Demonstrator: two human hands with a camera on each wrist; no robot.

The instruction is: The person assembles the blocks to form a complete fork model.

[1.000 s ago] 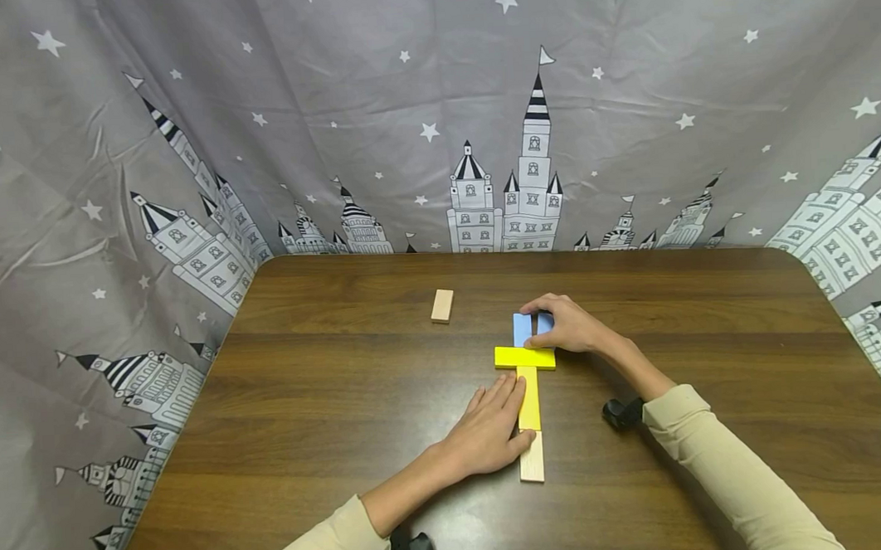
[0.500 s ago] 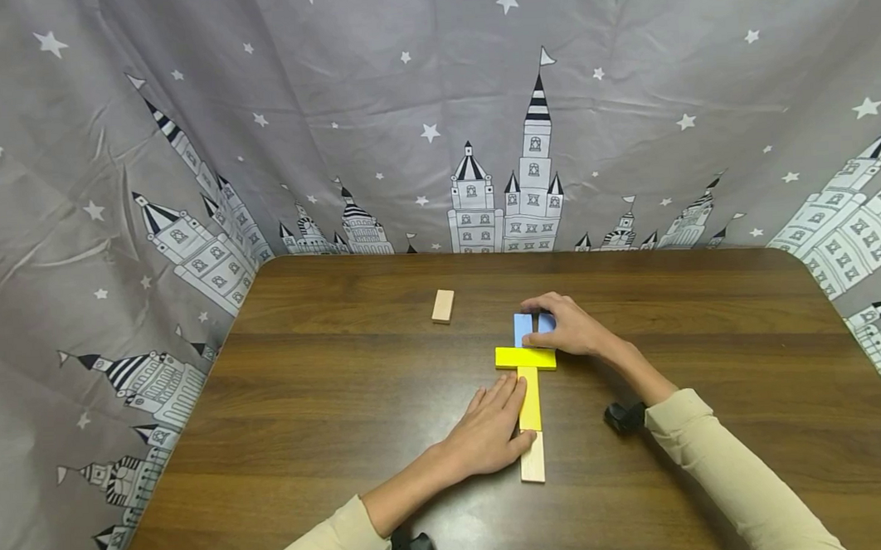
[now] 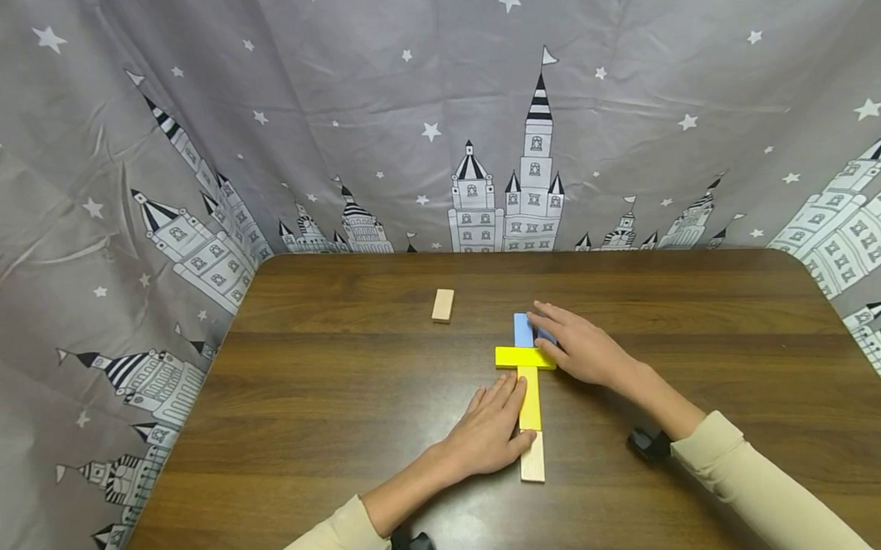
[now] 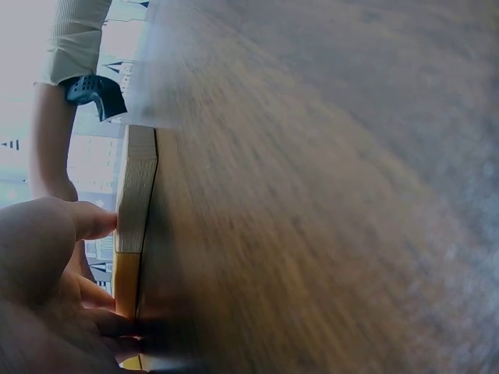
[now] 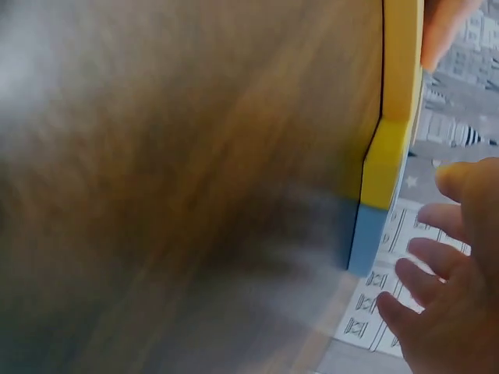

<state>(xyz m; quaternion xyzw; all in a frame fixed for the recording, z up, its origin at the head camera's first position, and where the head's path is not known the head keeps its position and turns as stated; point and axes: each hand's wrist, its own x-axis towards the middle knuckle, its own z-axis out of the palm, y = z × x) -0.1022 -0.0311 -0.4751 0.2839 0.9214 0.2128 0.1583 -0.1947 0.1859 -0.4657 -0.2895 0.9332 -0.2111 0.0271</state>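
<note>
Flat wooden blocks form a row on the table: a plain block nearest, a yellow block beyond it, then a crosswise yellow block. Two blue blocks stand past that, the left blue block in plain sight and the right blue block mostly hidden by fingers. My left hand rests along the row's left side, fingertips on the lengthwise yellow block and thumb on the plain one. My right hand hovers over the right blue block, fingers spread; the right wrist view shows them apart from the blocks.
A loose plain block lies farther back to the left on the brown wooden table. A grey curtain with printed castles and stars hangs behind the table. Black cameras are strapped at both wrists.
My right hand has let go of the right blue block, its fingers straightening as it shifts slightly right and nearer. My left hand and the blocks stay in place.
</note>
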